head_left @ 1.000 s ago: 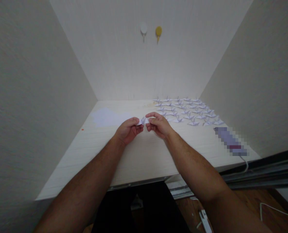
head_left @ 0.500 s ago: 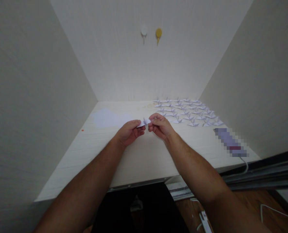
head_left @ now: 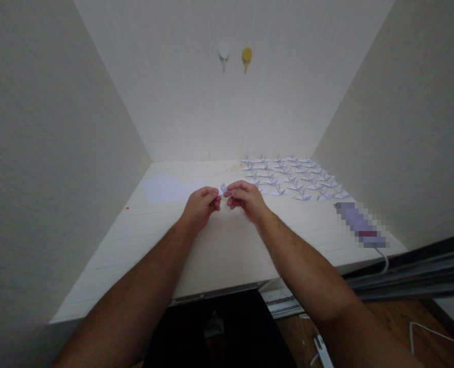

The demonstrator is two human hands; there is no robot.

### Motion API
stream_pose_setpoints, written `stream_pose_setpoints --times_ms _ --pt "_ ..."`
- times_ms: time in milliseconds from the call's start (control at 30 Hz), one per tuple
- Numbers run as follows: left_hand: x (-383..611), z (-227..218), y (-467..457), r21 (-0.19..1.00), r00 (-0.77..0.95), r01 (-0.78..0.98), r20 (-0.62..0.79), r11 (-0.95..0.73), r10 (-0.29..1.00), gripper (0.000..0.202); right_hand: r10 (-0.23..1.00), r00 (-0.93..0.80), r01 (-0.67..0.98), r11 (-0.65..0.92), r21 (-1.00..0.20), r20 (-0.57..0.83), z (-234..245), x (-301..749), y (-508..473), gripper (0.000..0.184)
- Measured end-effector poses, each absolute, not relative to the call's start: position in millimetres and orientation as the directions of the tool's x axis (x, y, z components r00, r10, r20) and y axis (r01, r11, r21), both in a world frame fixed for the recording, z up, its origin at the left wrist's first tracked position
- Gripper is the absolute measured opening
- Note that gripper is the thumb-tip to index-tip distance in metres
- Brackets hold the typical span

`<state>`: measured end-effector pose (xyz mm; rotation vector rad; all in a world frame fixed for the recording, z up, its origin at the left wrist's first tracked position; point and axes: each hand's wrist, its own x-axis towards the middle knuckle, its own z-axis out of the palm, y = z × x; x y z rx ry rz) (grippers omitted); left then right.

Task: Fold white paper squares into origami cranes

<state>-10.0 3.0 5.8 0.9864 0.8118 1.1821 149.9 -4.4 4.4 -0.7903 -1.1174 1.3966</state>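
Note:
Between my two hands is a small white paper crane (head_left: 222,189), held above the middle of the table. My left hand (head_left: 202,205) pinches its left side between thumb and fingers. From the other side my right hand (head_left: 246,199) pinches the crane's right part with thumb and forefinger. The fingers cover much of the crane, so its wings are mostly hidden. Beyond my right hand, several finished paper cranes (head_left: 281,192) stand in rows on the white table (head_left: 227,250). White paper sheets (head_left: 163,188) lie to the left of my left hand.
A blurred-out flat device (head_left: 360,225) with a white cable (head_left: 385,261) lies at the table's right edge. A small orange bit (head_left: 127,208) is at the left. Walls enclose the table on three sides; a white hook (head_left: 223,51) and a yellow hook (head_left: 246,55) hang at the back.
Both hands have shifted slightly left with the crane and come closer together. Less of the crane shows between the fingers now. The view has tilted a little.

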Motion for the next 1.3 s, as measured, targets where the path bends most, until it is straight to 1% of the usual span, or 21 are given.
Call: stream_pose_setpoints --times_ms 67,133,200,267,367,433,533,633,733,800,900,1033,1133,1200,1300 --pt "-6.6 3.1 3.5 0.958 0.132 -0.284 -0.003 0.04 0.991 0.028 0.986 -0.04 -0.203 0.149 -0.968 0.16 1.1 146.6 -1.9 0.026" --pt "-4.0 2.2 2.5 0.979 0.138 -0.203 0.011 0.018 0.99 0.027 0.974 0.047 -0.06 0.225 -0.973 0.222 -2.9 144.9 0.2 0.024" --pt "-2.3 3.4 0.8 0.995 0.147 -0.103 0.023 -0.008 0.989 0.025 0.952 0.091 0.062 0.287 -0.956 0.291 -6.6 145.1 1.7 0.021" --pt "-2.2 5.5 0.0 0.998 0.103 0.001 0.067 -0.068 0.992 0.022 0.933 0.099 0.16 0.329 -0.931 0.347 -9.4 146.6 2.5 0.019" --pt "-4.9 7.1 2.1 0.975 0.032 0.077 0.206 -0.208 0.978 0.024 0.915 0.062 0.262 0.37 -0.891 0.398 -11.5 148.5 2.0 0.018" --pt "-7.8 6.1 5.0 0.95 0.045 0.119 0.285 -0.289 0.957 0.024 0.91 0.029 0.309 0.384 -0.87 0.413 -11.7 148.9 1.0 0.017" --pt "-10.7 2.6 8.7 0.91 0.101 0.205 0.347 -0.361 0.932 0.015 0.913 -0.002 0.343 0.385 -0.857 0.409 -10.9 148.6 -0.8 0.016" --pt "-10.5 -0.4 10.1 0.931 0.106 0.162 0.313 -0.327 0.944 0.016 0.915 -0.005 0.337 0.382 -0.86 0.404 -9.6 148.4 -1.8 0.014" --pt "-8.4 -1.5 9.8 0.972 0.041 0.011 0.235 -0.235 0.971 0.017 0.919 0.005 0.307 0.374 -0.875 0.395 -8.9 148.0 -2.3 0.012" --pt "-7.0 -0.7 8.7 0.975 0.004 -0.057 0.216 -0.215 0.976 0.016 0.923 0.009 0.276 0.369 -0.888 0.386 -8.8 147.5 -2.5 0.013" --pt "-5.5 2.4 5.9 0.972 -0.015 -0.039 0.232 -0.232 0.973 0.014 0.916 0.015 0.279 0.38 -0.882 0.4 -8.7 146.8 -2.9 0.015" --pt "-4.5 6.2 2.4 0.967 0.021 0.036 0.251 -0.252 0.968 0.012 0.875 0.008 0.373 0.447 -0.813 0.484 -8.0 146.5 -3.3 0.013" --pt "-4.3 6.0 1.8 0.958 0.045 0.059 0.278 -0.28 0.96 0.01 0.855 -0.011 0.418 0.474 -0.775 0.518 -7.7 146.5 -3.0 0.011" --pt "-4.1 4.6 2.4 0.964 0.038 0.027 0.263 -0.264 0.964 0.011 0.854 -0.007 0.434 0.472 -0.768 0.521 -8.1 146.3 -2.5 0.011" --pt "-3.2 2.1 3.9 0.97 -0.009 -0.1 0.221 -0.22 0.975 0.016 0.859 0.008 0.415 0.464 -0.783 0.513 -8.9 145.9 -2.1 0.012"
